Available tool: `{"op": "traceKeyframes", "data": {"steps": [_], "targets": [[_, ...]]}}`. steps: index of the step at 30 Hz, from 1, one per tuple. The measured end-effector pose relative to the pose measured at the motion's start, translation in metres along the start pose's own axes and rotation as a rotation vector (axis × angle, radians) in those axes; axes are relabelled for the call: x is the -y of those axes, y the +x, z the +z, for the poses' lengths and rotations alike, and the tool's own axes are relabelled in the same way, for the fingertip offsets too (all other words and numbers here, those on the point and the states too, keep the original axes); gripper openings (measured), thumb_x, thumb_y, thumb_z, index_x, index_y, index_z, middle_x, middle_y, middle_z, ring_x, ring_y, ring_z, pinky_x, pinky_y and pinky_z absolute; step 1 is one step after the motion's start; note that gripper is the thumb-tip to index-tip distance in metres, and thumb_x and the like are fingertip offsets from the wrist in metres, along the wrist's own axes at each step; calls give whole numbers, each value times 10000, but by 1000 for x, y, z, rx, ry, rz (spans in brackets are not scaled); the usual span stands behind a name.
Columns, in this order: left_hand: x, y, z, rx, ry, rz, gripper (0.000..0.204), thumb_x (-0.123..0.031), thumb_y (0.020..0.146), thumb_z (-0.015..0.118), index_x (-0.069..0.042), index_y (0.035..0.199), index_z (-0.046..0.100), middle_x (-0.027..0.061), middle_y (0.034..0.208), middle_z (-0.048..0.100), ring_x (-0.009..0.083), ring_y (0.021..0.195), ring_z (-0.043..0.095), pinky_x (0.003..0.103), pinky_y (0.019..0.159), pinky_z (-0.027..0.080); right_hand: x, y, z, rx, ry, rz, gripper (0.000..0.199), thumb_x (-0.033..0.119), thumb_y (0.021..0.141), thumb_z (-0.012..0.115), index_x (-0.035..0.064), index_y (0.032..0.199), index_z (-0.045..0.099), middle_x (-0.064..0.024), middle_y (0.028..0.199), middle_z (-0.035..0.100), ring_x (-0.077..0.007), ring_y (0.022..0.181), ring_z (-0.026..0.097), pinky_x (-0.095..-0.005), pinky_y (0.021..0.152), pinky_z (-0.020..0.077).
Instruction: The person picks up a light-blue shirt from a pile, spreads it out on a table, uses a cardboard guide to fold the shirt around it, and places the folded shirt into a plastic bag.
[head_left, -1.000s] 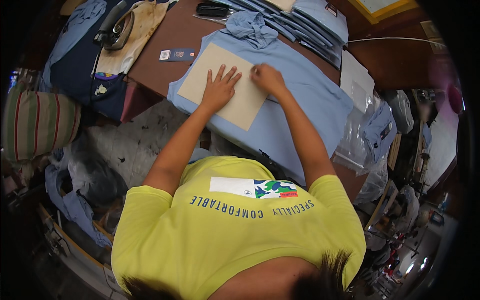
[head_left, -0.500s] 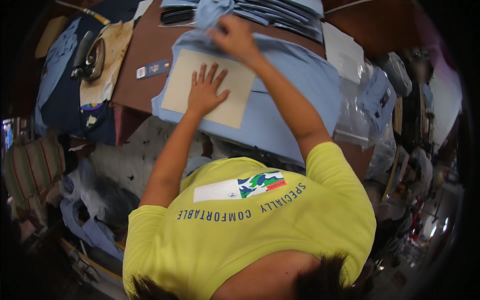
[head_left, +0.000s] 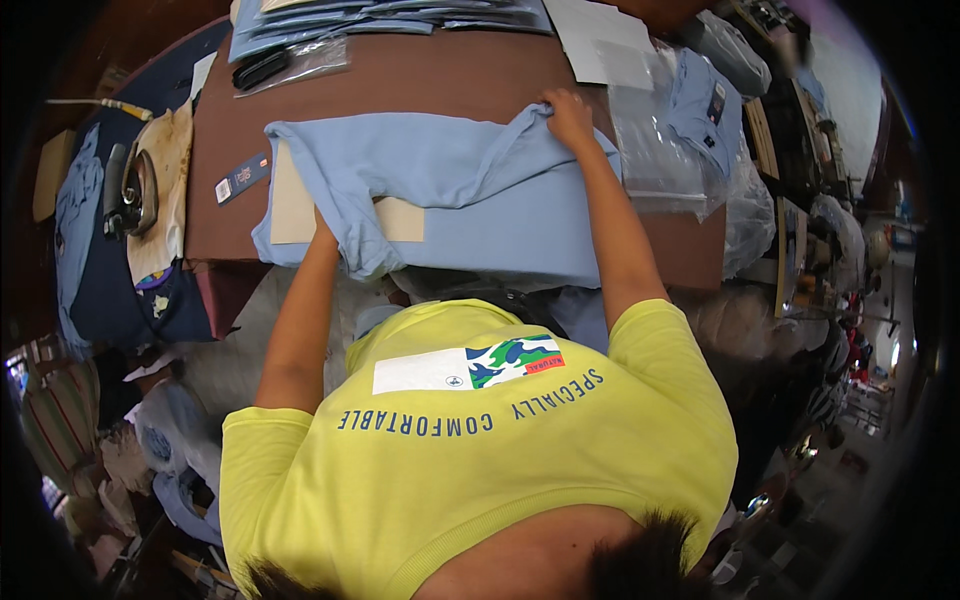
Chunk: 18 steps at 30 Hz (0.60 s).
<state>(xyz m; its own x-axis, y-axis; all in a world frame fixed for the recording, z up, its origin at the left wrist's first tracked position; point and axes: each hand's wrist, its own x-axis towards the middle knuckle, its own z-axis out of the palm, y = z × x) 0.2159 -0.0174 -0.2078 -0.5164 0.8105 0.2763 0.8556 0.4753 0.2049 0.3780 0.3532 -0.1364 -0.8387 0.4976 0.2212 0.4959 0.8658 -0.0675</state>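
A light blue shirt point(head_left: 500, 235) lies spread on the brown table in front of me. On its left part rests a flat beige cardboard sheet point(head_left: 292, 205), with a folded-over flap of the shirt covering much of it. My left hand point(head_left: 322, 226) reaches in under this flap at the cardboard; its fingers are hidden by the cloth. At the right, my right hand point(head_left: 570, 122) has its fingers closed on the far edge of the flap, where the cloth is bunched and creased.
Folded blue shirts point(head_left: 400, 18) are stacked at the back, with a clear plastic bag point(head_left: 300, 65) before them. A tag point(head_left: 242, 180) lies left of the shirt; an iron point(head_left: 143, 195) rests farther left. White sheets point(head_left: 600, 40) and a bagged shirt point(head_left: 705, 105) sit at the right.
The shirt's far side has been folded toward me over the cardboard and my left hand. My right hand has moved right and down from the far stack to the flap's edge. The view has shifted.
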Motion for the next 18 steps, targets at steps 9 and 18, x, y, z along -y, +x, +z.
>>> {"op": "traceKeyframes", "data": {"steps": [9, 18], "targets": [[9, -5, 0, -5, 11, -24, 555, -319, 759, 525, -47, 1230, 416, 168, 1289, 379, 356, 1210, 322, 464, 1021, 221, -57, -141, -89, -342, 308, 65, 210, 5, 617, 532, 93, 791, 612, -84, 831, 573, -292, 838, 537, -380, 748, 416], [12, 1, -7, -18, 25, -24, 517, -258, 753, 528, -46, 1214, 426, 166, 1281, 387, 347, 1204, 334, 454, 1019, 230, -94, -158, -10, -130, 400, 681, 338, 387, 746, 614, 70, 860, 635, -147, 886, 597, -313, 836, 570, -408, 757, 436]]}}
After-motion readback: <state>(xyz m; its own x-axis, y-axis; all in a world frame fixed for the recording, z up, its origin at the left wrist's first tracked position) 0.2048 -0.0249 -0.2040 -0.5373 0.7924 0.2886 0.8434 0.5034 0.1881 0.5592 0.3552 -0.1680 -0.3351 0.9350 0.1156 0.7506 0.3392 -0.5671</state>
